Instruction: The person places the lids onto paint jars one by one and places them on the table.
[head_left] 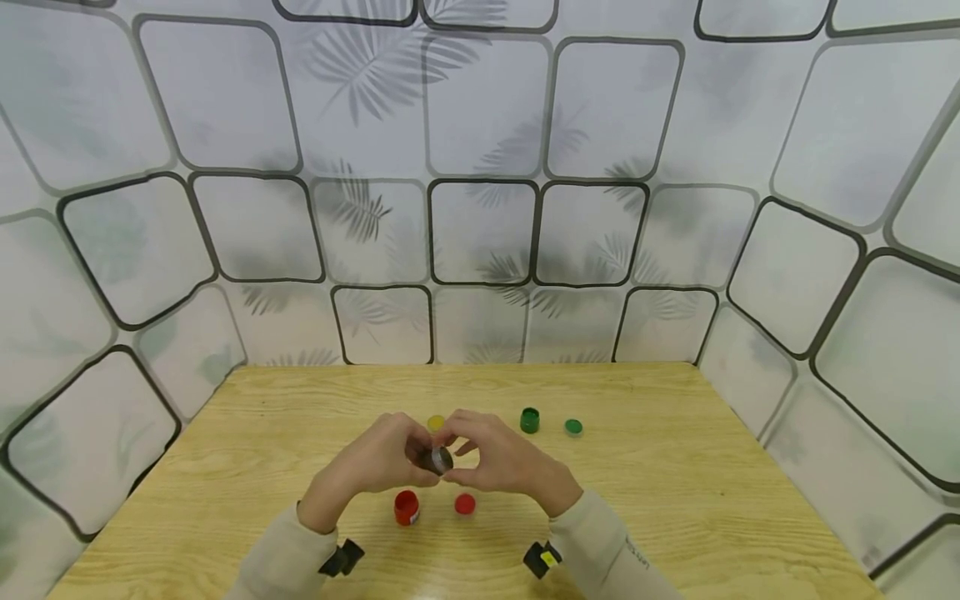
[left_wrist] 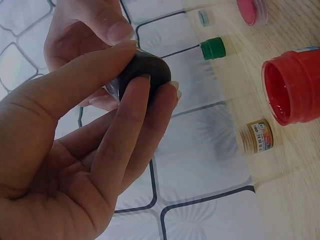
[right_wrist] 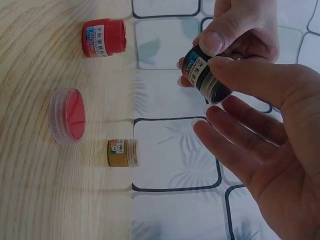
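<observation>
A small dark paint jar [right_wrist: 196, 69] with a white and coloured label is held up above the table between both hands. My left hand [head_left: 381, 457] grips its body with thumb and curled fingers. My right hand [head_left: 497, 457] is at the other end, thumb and fingertips pinching the clear ribbed lid [right_wrist: 214, 90], which is on the jar. Below the hands stands an uncapped red paint jar [head_left: 407, 510], with red showing inside. Its red-stained lid [head_left: 465, 504] lies to the right of it.
Farther back on the wooden table [head_left: 645, 500] are a capped ochre-yellow jar [right_wrist: 118, 154], partly behind the hands in the head view, an open green jar [head_left: 529, 422] and a green lid [head_left: 573, 427]. A patterned cloth [head_left: 480, 233] surrounds the table's back and sides.
</observation>
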